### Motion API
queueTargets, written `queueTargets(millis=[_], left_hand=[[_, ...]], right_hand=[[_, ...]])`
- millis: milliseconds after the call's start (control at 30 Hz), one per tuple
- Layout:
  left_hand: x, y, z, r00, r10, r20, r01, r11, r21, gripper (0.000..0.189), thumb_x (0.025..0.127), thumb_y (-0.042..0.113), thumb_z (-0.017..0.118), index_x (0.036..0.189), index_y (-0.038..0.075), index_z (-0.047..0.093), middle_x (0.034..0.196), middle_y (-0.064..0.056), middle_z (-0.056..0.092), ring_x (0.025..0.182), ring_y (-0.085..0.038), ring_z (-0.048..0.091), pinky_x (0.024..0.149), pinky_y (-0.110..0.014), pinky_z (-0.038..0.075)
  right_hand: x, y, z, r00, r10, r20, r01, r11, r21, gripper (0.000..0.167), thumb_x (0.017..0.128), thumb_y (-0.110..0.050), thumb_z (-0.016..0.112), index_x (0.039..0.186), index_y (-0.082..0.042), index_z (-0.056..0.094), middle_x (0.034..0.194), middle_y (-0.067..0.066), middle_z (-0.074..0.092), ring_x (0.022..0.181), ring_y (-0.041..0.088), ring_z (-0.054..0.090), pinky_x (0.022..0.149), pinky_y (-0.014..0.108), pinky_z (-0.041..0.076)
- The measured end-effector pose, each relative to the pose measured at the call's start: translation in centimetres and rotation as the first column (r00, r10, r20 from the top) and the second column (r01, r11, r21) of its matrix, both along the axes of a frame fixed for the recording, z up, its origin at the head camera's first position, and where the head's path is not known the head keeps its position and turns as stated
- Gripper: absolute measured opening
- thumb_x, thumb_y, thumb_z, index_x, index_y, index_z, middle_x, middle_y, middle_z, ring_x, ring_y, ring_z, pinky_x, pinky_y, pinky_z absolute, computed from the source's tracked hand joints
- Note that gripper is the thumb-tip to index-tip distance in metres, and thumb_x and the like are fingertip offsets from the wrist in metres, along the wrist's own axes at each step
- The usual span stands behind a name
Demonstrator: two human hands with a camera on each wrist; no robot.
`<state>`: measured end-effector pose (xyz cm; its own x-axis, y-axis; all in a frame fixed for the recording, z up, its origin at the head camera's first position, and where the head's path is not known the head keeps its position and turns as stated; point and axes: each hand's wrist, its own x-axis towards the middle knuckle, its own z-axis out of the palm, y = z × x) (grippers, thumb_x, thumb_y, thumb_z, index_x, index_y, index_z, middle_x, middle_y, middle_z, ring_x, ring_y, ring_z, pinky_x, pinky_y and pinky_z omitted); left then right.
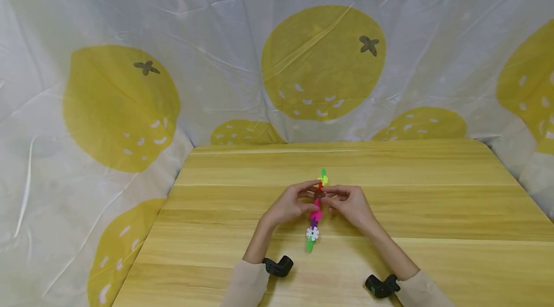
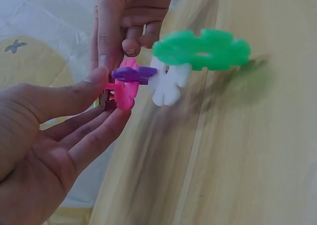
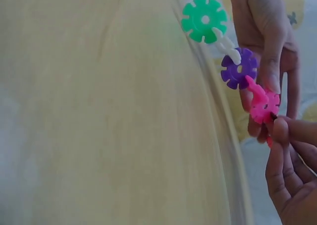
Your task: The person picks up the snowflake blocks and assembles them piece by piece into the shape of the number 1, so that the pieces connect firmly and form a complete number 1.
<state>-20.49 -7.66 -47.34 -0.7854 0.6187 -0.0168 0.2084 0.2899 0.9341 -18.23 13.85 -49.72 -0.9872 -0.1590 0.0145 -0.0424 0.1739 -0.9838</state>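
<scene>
Both hands hold a chain of interlocking plastic snowflake discs above the table. My left hand point(image 1: 287, 205) pinches the chain around a pink disc point(image 2: 127, 88) between thumb and fingers. From the other side, my right hand point(image 1: 352, 205) pinches a dark brown disc point(image 1: 319, 195) in the middle of the chain. Toward me, past the pink, hang a purple disc point(image 3: 238, 69), a white disc point(image 1: 312, 234) and a green disc point(image 3: 204, 20). Beyond the hands are a red piece, a yellow disc point(image 1: 324, 180) and another green disc point(image 1: 323, 172). Fingers partly hide the brown and red pieces.
A wooden table point(image 1: 207, 230) lies under the hands. White cloth point(image 1: 225, 57) printed with yellow fruit hangs behind it and at the sides. Black wrist cameras point(image 1: 279, 266) are strapped at both cuffs.
</scene>
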Motion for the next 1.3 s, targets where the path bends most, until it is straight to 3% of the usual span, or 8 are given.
queueTargets(millis=[300,500,667,833,1133,1300], left_hand=[[-0.3,0.1,0.1,0.988,0.078,-0.129,-0.087,0.994,-0.061,0.062,0.093,0.005,0.076,0.150,0.008,0.054,0.125,-0.015,0.073,0.108,-0.029,0.072,0.088,-0.030,0.060],[-1.5,0.6,0.0,0.981,0.104,-0.166,-0.126,0.983,-0.132,0.061,0.090,0.009,0.080,0.147,0.006,0.058,0.111,-0.014,0.075,0.098,-0.024,0.070,0.084,-0.034,0.059],[-2.8,0.8,0.0,0.981,0.104,-0.162,-0.130,0.979,-0.159,0.060,0.089,0.010,0.082,0.145,0.005,0.060,0.102,-0.014,0.076,0.086,-0.020,0.068,0.072,-0.020,0.052],[-3.7,0.9,-0.2,0.985,0.096,-0.143,-0.119,0.980,-0.160,0.060,0.088,0.008,0.082,0.144,0.003,0.060,0.096,-0.016,0.075,0.077,-0.022,0.068,0.063,-0.017,0.048],[-4.5,0.9,-0.6,0.992,0.084,-0.095,-0.100,0.978,-0.182,0.060,0.090,0.012,0.081,0.146,0.006,0.059,0.094,-0.014,0.075,0.071,-0.017,0.063,0.060,-0.018,0.044],[-4.6,1.0,-0.7,0.990,0.101,-0.099,-0.119,0.973,-0.196,0.058,0.090,0.010,0.081,0.144,0.005,0.061,0.092,-0.015,0.075,0.068,-0.011,0.058,0.060,-0.017,0.043]], right_hand=[[-0.7,0.2,0.4,0.999,0.024,-0.035,-0.022,0.998,0.064,0.026,0.096,-0.002,0.071,0.121,0.005,0.073,0.104,0.023,0.075,0.069,0.017,0.071,0.063,0.030,0.060],[-1.9,0.5,0.3,0.999,0.031,-0.017,-0.030,0.997,0.075,0.026,0.097,-0.001,0.069,0.122,0.007,0.072,0.106,0.025,0.075,0.071,0.023,0.072,0.064,0.030,0.061],[-3.1,0.5,0.3,1.000,0.024,-0.009,-0.023,0.996,0.087,0.025,0.097,-0.001,0.069,0.120,0.009,0.072,0.109,0.028,0.075,0.068,0.018,0.070,0.063,0.029,0.061],[-4.0,0.6,0.2,0.999,0.032,0.012,-0.033,0.994,0.100,0.024,0.097,-0.002,0.070,0.119,0.008,0.073,0.106,0.025,0.077,0.066,0.018,0.070,0.062,0.029,0.060],[-4.9,0.8,0.2,0.996,0.065,0.054,-0.071,0.991,0.116,0.024,0.098,-0.002,0.069,0.119,0.008,0.073,0.107,0.025,0.077,0.064,0.012,0.067,0.061,0.025,0.059],[-5.1,0.8,0.0,0.993,0.086,0.081,-0.094,0.990,0.103,0.027,0.099,-0.004,0.067,0.122,0.010,0.071,0.113,0.028,0.075,0.064,0.010,0.065,0.061,0.024,0.059]])
